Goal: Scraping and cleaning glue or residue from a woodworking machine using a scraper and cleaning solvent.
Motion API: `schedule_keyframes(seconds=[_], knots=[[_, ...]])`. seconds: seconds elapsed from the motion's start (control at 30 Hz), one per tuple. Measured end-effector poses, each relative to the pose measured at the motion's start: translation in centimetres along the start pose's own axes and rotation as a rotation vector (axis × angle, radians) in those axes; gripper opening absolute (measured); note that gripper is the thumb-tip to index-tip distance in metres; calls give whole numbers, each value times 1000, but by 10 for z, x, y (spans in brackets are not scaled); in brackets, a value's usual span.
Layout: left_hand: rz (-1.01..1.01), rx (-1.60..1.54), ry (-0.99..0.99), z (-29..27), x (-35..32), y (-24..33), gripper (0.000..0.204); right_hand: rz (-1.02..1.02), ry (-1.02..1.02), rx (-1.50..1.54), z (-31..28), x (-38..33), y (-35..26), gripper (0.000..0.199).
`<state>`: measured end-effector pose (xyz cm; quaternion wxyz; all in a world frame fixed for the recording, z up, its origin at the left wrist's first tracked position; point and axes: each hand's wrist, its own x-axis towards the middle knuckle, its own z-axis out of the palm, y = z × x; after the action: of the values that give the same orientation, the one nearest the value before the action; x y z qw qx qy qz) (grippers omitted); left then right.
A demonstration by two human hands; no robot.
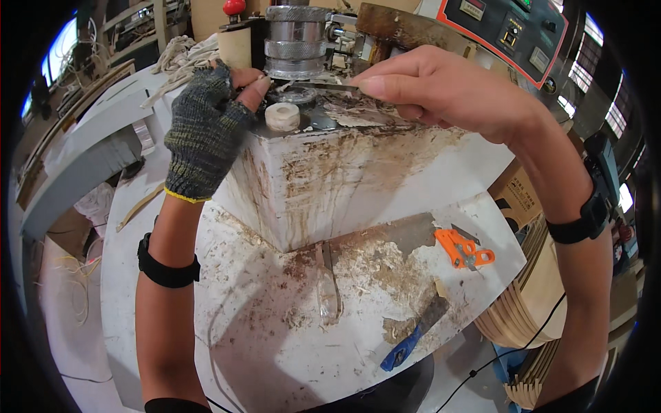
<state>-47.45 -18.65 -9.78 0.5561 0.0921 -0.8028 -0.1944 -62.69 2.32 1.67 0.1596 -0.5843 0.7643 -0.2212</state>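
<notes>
Glue-crusted white metal is filling the centre of the frame as a person is working atop a machine housing (330,179). The left hand (206,124), in a fingerless knit glove, is pressing its fingertips together beside a knurled steel cylinder (296,41) at upper centre, just above a small white ring (283,116). The bare right hand (441,89) is pinching a thin metal blade (330,86), its long axis running leftward toward the left hand, which is the nearer to the ring. Orange pliers (463,249) and a blue-handled scraper (413,334) are lying on the desk (275,330) at lower right.
</notes>
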Motion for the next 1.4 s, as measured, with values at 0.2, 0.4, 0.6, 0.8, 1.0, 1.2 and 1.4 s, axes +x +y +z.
schedule_keyframes(seconds=[0.2, 0.4, 0.6, 0.8, 1.0, 1.2, 1.4], knots=[[108, 479, -3, -2, -3, 25, 29, -152, 152, -108, 10, -47, 24, 40], [-28, 371, -151, -11, 5, 57, 35, -136, 318, -27, 20, -85, 61, 37], [-348, 582, -6, 14, 2, 78, 37, -105, 352, 38, 31, -113, 80, 37], [-483, 495, 34, 21, 3, 81, 36, 18, 332, 84, 29, -121, 94, 37], [-510, 572, 182, 49, 0, 91, 23, 72, 357, 135, 27, -129, 115, 37], [147, 709, 521, 82, -20, 84, 46, 47, 429, 147, 26, -135, 128, 35], [258, 461, 501, 103, -26, 88, 50, 170, 432, 348, 25, -144, 142, 36]])
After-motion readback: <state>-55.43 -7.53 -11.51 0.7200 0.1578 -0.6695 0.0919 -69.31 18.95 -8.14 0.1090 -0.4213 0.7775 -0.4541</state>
